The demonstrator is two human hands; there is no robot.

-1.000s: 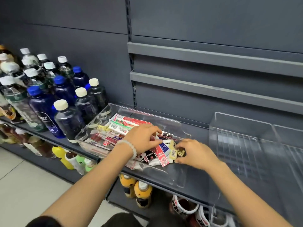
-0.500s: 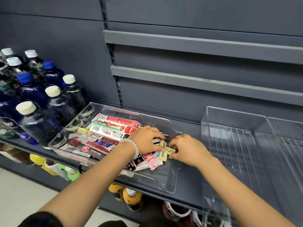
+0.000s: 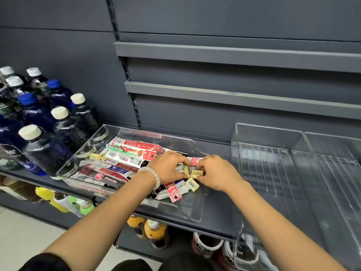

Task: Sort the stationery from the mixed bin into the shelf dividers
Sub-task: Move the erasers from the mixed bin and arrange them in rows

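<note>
A clear plastic bin [image 3: 192, 214] lies on the grey shelf, filled with red-and-white pen packs [image 3: 134, 151] and small yellow erasers. Both my hands are inside it. My left hand [image 3: 169, 167], with a white bead bracelet on the wrist, pinches a yellow eraser [image 3: 186, 170]. My right hand [image 3: 216, 174] pinches another yellow eraser [image 3: 197, 173] right beside it. A third yellow eraser [image 3: 192, 184] lies loose just below my fingers, and one more yellow eraser [image 3: 95, 156] sits at the bin's left side. The clear shelf dividers [image 3: 267, 137] stand to the right.
Dark blue bottles [image 3: 45, 145] with white and blue caps crowd the shelf left of the bin. A wire rack floor [image 3: 277, 173] lies inside the dividers. Yellow and orange drink bottles [image 3: 154, 233] stand on the lower shelf. Grey rails [image 3: 234, 96] run along the back wall.
My hands have drawn together over the erasers at the bin's right part. The view has shifted so the bottles slid left.
</note>
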